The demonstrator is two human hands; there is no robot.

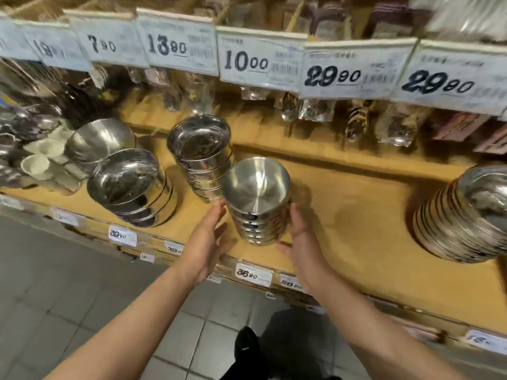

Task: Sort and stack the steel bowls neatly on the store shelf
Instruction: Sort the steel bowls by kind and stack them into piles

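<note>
Both hands flank a short stack of small steel bowls [258, 204] near the front edge of the wooden shelf [343, 209]. The left hand [207, 242] and right hand [301, 237] are held flat with straight fingers, apart from each other, fingertips at or just touching the stack's sides; neither curls round it. This stack stands upright and looks neat. Just beyond the left hand a taller bowl stack [201, 157] leans slightly. Farther to the left, wider bowls [129, 185] sit in a low, uneven pile with another bowl [100, 139] tilted behind. Well off to the right, a long stack [463, 218] lies slanted. By my judgement, one stack is done; the leaning and tilted ones remain.
</note>
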